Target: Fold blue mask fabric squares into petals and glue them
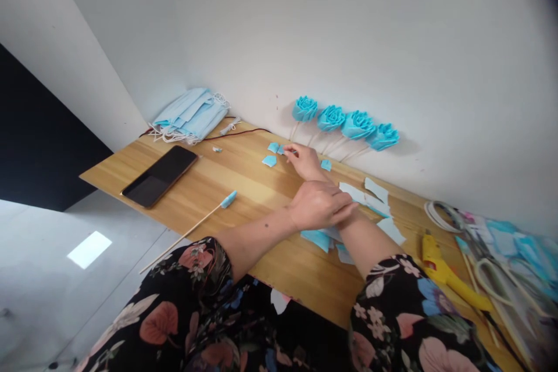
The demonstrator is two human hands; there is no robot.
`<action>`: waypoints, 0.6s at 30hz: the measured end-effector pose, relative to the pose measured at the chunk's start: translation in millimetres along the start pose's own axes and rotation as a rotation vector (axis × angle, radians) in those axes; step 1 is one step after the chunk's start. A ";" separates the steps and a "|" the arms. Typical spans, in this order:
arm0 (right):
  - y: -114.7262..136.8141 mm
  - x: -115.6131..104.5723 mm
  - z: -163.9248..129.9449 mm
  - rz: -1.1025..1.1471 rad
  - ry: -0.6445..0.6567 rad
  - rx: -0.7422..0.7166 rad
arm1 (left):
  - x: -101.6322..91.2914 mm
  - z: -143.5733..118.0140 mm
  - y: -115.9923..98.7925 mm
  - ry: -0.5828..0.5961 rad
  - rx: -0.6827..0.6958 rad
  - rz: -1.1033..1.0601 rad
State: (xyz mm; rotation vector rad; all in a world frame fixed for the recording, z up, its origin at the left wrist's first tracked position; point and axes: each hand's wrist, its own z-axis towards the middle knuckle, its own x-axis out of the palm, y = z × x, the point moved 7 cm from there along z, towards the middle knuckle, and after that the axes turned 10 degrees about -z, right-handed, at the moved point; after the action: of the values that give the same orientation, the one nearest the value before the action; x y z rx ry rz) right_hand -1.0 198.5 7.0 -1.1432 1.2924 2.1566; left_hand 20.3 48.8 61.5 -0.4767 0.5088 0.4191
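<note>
My right hand [306, 161] reaches across the wooden table [244, 197] toward the wall. Its fingertips pinch a small blue fabric square [282, 150], one of a few small squares [269, 160] lying there. My left hand [320, 204] lies palm down across my right forearm, holding nothing, its fingers pointing at cut white and blue mask pieces [370, 197]. More blue pieces [317, 239] show under my arms. Four blue fabric roses [344, 121] on sticks lean against the wall just beyond my right hand.
A stack of blue face masks [192, 113] and a dark phone [159, 175] lie at the left. A wooden skewer with a blue tip [204, 218] juts over the front edge. At the right are a yellow glue gun [440, 270], scissors [483, 261] and mask scraps.
</note>
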 end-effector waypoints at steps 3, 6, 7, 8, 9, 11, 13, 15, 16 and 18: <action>-15.3 -43.8 -2.2 -0.103 -0.100 -0.024 | 0.4 0.3 1.2 0.016 -0.044 -0.017; -50.0 -84.1 -8.4 -0.175 -0.132 0.065 | 2.9 -0.2 3.3 0.057 -0.098 -0.040; -62.4 -94.2 -12.1 -0.207 -0.127 0.096 | 5.4 -0.8 3.7 0.087 -0.109 -0.059; -73.1 -102.5 -16.5 -0.257 -0.122 0.113 | 9.2 -1.7 3.9 0.128 -0.116 -0.083; -82.1 -108.7 -21.5 -0.319 -0.117 0.125 | 13.8 -3.0 4.2 0.174 -0.123 -0.108; -94.0 -114.1 -32.0 -0.452 -0.094 0.139 | 24.0 -6.4 6.0 0.270 -0.147 -0.141; -97.8 -112.0 -41.4 -0.552 -0.057 0.144 | 32.3 -10.0 9.7 0.340 -0.192 -0.138; -94.3 -105.5 -47.8 -0.604 -0.014 0.131 | 36.9 -12.3 13.2 0.377 -0.230 -0.122; -90.5 -101.9 -49.8 -0.620 0.007 0.116 | 37.8 -12.9 14.6 0.386 -0.245 -0.115; -81.3 -94.9 -51.6 -0.661 0.049 0.076 | 38.2 -13.5 16.7 0.395 -0.268 -0.108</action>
State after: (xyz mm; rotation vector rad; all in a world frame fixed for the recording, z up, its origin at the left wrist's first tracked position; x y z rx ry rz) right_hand 132.9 203.4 25.1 -1.3577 0.8365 1.5865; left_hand 37.6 65.2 24.7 -0.8510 0.8092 0.2901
